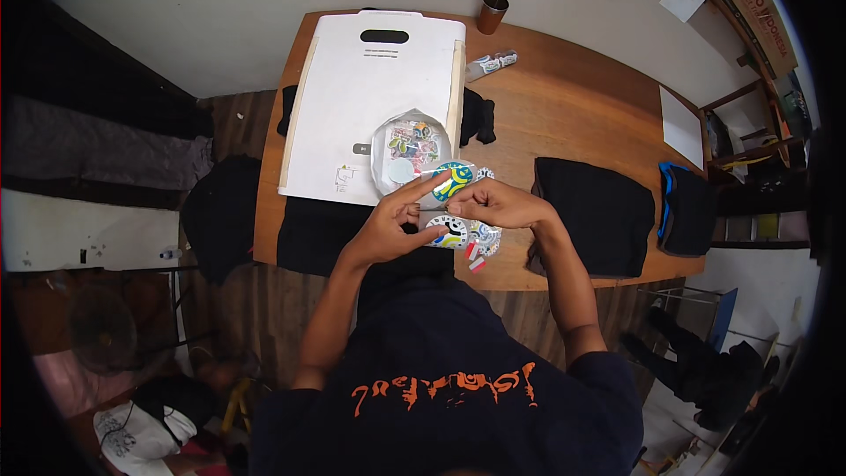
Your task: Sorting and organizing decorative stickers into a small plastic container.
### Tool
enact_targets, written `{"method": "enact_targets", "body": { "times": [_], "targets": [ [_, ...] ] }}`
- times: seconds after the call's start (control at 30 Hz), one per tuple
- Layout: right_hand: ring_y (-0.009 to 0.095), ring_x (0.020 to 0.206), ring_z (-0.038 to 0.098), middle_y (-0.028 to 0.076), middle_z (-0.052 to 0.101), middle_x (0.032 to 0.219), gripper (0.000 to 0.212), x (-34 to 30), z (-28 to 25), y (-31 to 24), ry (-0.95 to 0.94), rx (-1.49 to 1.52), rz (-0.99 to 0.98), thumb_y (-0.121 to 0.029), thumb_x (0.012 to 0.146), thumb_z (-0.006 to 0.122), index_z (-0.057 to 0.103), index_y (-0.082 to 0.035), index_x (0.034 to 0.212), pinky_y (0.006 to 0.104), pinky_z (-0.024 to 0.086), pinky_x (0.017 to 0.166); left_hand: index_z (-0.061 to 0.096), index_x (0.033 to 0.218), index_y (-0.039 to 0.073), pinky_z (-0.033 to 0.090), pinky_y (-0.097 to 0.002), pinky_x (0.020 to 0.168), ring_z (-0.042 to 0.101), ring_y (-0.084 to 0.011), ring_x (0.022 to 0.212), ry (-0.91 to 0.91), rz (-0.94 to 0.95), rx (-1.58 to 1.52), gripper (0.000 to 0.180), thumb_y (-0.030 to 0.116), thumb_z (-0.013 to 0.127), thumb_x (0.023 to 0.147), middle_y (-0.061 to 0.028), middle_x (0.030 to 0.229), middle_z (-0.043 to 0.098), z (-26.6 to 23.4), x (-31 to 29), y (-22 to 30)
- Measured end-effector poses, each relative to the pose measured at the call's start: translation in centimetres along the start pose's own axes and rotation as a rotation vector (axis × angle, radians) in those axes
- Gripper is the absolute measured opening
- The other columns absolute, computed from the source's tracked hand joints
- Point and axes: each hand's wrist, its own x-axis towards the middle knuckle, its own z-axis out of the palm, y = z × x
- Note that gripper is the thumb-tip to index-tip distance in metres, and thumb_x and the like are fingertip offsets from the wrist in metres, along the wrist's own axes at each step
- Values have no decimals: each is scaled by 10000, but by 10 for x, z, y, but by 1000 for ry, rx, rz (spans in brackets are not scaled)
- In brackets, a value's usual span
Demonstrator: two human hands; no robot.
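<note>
Head view: blue-and-yellow round sticker [456, 183] lies just beyond the meeting fingertips, white-edged round sticker [455, 231] just bodyward, neither with a long axis; left hand [385, 222] is nearer, its index finger overlapping the first and its thumb the second. Left thumb and index spread wide, right hand [502, 204] with thumb and index drawn together, but whether either grips anything small cannot be told. Count: two round stickers foremost, one whitish container [380, 157] of stickers beyond-left, two red-and-white slips [478, 264], one brown cup [492, 16]
</note>
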Motion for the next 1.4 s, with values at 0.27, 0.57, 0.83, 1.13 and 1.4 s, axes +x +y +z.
{"method": "enact_targets", "body": {
  "times": [0.27, 0.57, 0.83, 1.13, 1.4],
  "targets": [
    [18, 715, 471, -36, 613, 784, 360, 1, 0, 2, -5, 5, -8, -280, 1055, 540, 679, 48, 1107, 224, 418, 635, 421, 1513, 81, 537, -210, 788, 584, -69, 1007, -1, -7, 5, 778, -78, 749, 825, -123, 1510, 423, -1, 1, -4],
    [21, 712, 467, -33, 610, 768, 353, 1, 0, -1, -1, -17, -19, -274, 1052, 545, 680, 49, 1095, 239, 414, 629, 392, 1508, 26, 544, -284, 969, 576, -174, 1211, -23, -54, 8, 775, -105, 729, 822, -125, 1467, 444, 0, 0, 0],
    [26, 711, 467, -30, 606, 761, 346, 1, 0, -1, -1, -48, 8, -271, 1052, 545, 683, 46, 1075, 242, 417, 632, 421, 1510, 74, 551, -222, 818, 589, -100, 1077, -10, 7, -5, 769, -74, 748, 830, -119, 1491, 434, 1, 2, -4],
    [23, 704, 457, -44, 588, 763, 333, 2, 2, 12, 19, -23, -50, -270, 1056, 539, 678, 32, 1082, 228, 404, 614, 368, 1520, 17, 556, -237, 854, 619, -133, 1081, -25, -15, 43, 808, -103, 744, 815, -128, 1432, 458, -2, -1, -4],
    [64, 722, 491, -8, 561, 782, 394, -32, -24, 31, 82, 48, 298, -342, 1078, 458, 653, 0, 1064, 248, 439, 686, 346, 1527, 2, 549, -235, 830, 648, -118, 1007, 122, -20, -184, 782, -156, 677, 837, -145, 1494, 414, -16, -15, -18]
  ]
}}
